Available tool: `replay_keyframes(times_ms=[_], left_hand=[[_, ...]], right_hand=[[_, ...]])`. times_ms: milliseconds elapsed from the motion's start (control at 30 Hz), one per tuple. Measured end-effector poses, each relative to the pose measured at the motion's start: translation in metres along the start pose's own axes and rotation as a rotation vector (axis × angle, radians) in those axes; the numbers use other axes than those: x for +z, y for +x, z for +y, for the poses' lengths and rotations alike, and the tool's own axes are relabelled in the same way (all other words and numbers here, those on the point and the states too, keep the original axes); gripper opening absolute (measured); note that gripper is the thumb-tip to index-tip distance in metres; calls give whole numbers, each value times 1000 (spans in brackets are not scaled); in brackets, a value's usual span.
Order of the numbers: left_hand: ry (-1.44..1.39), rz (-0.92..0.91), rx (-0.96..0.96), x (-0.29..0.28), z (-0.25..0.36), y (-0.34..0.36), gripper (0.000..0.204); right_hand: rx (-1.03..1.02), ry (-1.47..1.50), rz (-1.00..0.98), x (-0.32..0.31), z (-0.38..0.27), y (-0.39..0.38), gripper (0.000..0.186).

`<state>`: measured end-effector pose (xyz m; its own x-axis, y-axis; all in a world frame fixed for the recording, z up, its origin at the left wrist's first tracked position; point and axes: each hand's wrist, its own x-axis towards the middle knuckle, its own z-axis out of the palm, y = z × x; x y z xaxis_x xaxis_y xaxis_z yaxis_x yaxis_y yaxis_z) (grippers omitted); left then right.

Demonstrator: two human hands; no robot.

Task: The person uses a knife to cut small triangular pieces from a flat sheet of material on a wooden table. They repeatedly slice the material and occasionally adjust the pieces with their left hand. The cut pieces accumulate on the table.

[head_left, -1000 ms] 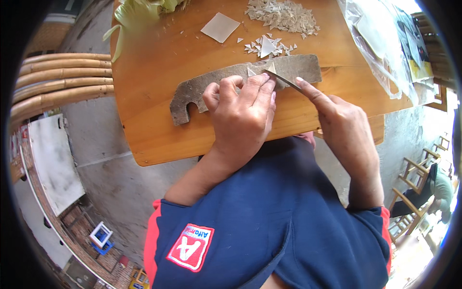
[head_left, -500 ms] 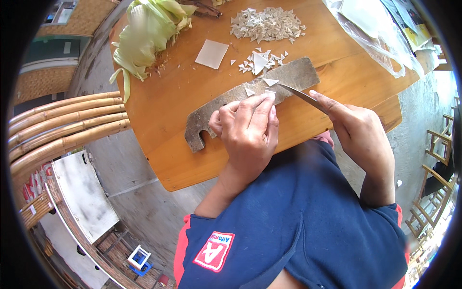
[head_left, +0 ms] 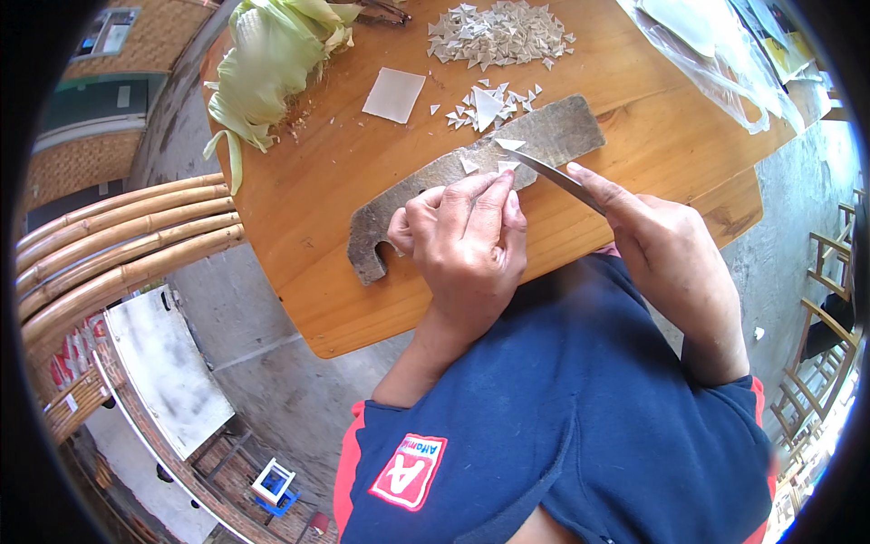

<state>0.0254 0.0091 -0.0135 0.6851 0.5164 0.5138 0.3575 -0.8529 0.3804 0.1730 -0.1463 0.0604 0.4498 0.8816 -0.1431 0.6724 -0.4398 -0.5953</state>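
Note:
A worn grey wooden slab (head_left: 553,136) with a notched left end lies across the round wooden table (head_left: 299,227). My left hand (head_left: 467,240) presses down on it, fingertips pinning a small white strip (head_left: 506,169). My right hand (head_left: 648,240) grips a thin knife (head_left: 555,175), whose blade tip meets the strip at my left fingertips. Small white triangles (head_left: 480,104) lie on and beside the slab, and a bigger heap of them (head_left: 498,32) sits farther back.
A white square sheet (head_left: 394,94) and pale green corn husks (head_left: 272,59) lie at the table's back left. A clear plastic bag (head_left: 716,45) rests at the back right. Bamboo chair rails (head_left: 109,236) curve at the left; wooden chairs (head_left: 825,344) stand at the right.
The view has shifted, so the table sits lower and more to the right. Both hands keep their hold on the slab and the knife, with the blade still at the white strip.

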Motion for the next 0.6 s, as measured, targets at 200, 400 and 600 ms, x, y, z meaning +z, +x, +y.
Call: replay_keyframes(times_ms=[200, 400, 600], left_hand=[[57, -5, -33, -1, 1, -1, 22], [95, -42, -34, -4, 4, 0, 21], [93, -28, -27, -2, 3, -1, 21]], right_hand=[[40, 0, -77, 12, -14, -5, 68], [50, 22, -100, 18, -19, -10, 69], [56, 4, -79, 25, -20, -12, 70]])
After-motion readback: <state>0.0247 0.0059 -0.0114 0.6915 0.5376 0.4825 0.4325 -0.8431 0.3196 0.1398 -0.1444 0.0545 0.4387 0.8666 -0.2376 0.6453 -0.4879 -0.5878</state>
